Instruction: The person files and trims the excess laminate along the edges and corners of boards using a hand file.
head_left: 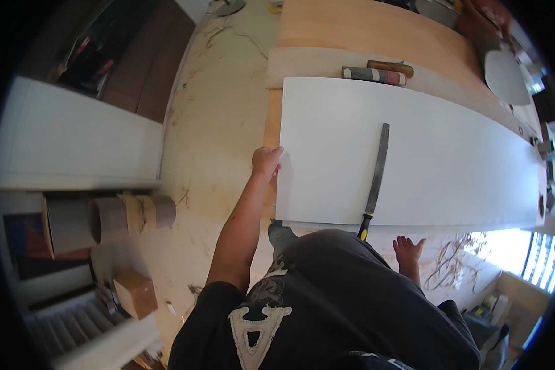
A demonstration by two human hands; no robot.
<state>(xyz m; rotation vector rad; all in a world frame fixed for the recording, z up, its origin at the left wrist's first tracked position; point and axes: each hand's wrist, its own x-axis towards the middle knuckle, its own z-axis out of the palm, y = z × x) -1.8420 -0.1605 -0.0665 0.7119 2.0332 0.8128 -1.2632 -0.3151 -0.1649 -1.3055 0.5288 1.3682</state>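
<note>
A long white panel (327,154) lies across the workbench in front of me. My left hand (267,161) is closed on the panel's left edge, its fingertips at the rim. On top of the panel rests a flat metal file (378,166), its black and yellow handle (364,228) reaching past the near edge toward my body. My right hand (407,250) is open and holds nothing. Its fingers are spread just off the panel's near edge, to the right of the file handle.
Behind the panel, a dark banded cylinder (374,76) lies beside a wooden-handled tool (391,66) on the bench (333,31). Rolled sheets (129,219) and a cardboard box (134,294) stand at the left. Curly scraps (453,265) litter the floor at right.
</note>
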